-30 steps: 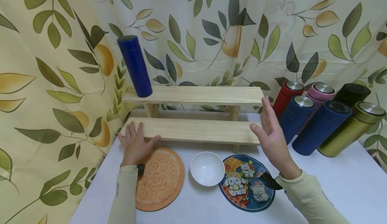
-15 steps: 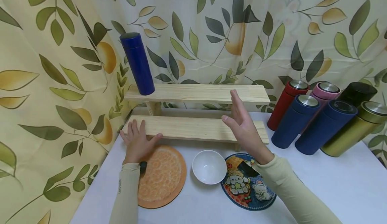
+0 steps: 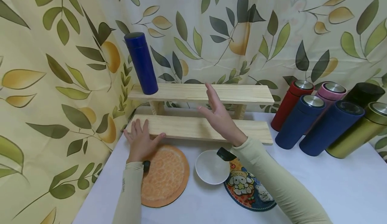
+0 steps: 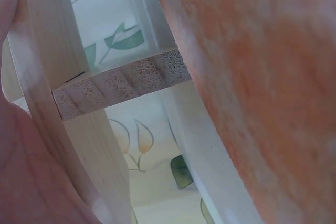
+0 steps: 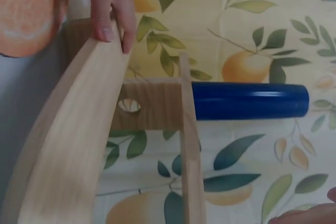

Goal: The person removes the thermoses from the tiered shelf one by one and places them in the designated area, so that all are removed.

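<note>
A two-step wooden shelf stands against the curtain, with an upper board (image 3: 187,93) and a lower board (image 3: 184,128). On the upper board's left end a dark blue thermos (image 3: 141,62) stands upright, also seen sideways in the right wrist view. My left hand (image 3: 140,145) rests on the lower board's left end, fingers spread over the top and thumb by the front edge. My right hand (image 3: 221,120) hovers over the shelf's middle, fingers extended and thumb apart, holding nothing. In the right wrist view the left hand's fingers (image 5: 107,17) touch the board.
Several thermoses stand at the right: red (image 3: 291,104), pink (image 3: 332,90), blue (image 3: 299,121), another blue (image 3: 331,128), black (image 3: 366,93) and olive-gold (image 3: 359,130). In front lie an orange round mat (image 3: 165,180), a white bowl (image 3: 211,168) and a cartoon mat (image 3: 243,187), partly hidden by the right sleeve.
My right hand has moved left from the shelf's right end to its middle, its forearm now covering part of the cartoon mat. The left hand stays on the lower board.
</note>
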A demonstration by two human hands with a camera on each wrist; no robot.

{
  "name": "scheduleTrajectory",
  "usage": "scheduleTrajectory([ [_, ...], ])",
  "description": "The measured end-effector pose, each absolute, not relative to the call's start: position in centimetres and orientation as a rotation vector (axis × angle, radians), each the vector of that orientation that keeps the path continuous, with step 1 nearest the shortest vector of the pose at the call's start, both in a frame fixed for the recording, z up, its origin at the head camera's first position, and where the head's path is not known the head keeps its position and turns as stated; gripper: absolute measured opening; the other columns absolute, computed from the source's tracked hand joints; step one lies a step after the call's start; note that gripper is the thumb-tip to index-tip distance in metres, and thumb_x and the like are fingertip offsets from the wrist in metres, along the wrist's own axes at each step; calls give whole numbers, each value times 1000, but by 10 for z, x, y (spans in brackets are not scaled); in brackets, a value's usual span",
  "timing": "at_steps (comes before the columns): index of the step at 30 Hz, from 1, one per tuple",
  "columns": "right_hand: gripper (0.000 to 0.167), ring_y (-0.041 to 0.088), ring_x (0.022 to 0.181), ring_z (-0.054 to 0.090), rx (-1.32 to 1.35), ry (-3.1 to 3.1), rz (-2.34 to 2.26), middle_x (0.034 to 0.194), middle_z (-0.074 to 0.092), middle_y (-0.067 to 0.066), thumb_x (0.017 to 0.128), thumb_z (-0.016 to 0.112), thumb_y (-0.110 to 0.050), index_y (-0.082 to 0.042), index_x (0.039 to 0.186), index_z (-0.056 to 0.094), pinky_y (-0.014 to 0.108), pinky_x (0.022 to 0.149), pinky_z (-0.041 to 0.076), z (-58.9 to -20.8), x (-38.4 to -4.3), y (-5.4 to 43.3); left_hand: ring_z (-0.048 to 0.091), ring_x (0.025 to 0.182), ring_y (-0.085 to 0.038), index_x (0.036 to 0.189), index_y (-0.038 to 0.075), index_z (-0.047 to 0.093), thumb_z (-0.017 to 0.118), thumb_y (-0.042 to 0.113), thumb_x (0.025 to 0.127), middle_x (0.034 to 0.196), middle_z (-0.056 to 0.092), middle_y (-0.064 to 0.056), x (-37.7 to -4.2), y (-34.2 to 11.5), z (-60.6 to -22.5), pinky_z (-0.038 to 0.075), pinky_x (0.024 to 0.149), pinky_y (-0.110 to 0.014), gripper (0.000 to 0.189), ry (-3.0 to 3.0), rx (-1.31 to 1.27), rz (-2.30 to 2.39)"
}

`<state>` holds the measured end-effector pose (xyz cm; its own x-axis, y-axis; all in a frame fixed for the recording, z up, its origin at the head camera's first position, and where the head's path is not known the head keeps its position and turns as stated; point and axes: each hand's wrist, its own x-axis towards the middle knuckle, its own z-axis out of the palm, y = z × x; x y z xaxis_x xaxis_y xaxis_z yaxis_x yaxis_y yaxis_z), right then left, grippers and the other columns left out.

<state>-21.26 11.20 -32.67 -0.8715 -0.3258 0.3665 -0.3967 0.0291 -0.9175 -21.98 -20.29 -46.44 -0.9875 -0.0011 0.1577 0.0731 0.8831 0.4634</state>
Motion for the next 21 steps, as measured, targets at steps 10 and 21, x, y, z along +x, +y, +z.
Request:
scheduleTrajectory([
  [10, 89, 18, 163, 0, 829, -2222, 2081, 179, -3, -5, 106, 62, -28, -25, 174, 5, 52, 129, 11, -322, -247, 67, -7, 161, -49, 167, -3, 26, 63, 71, 97, 173, 2, -34, -218, -201, -460, -21, 116, -72, 109, -2896, -42, -714],
  [21, 94, 19, 164, 0, 756, -2291, 2153, 179, -2, -8, 103, 67, -37, -31, 174, 6, 56, 127, 19, -316, -280, 16, -5, 161, -48, 168, -1, 27, 63, 74, 96, 174, 3, -33, -221, -204, -463, -18, 117, -72, 110, -2891, -45, -715],
])
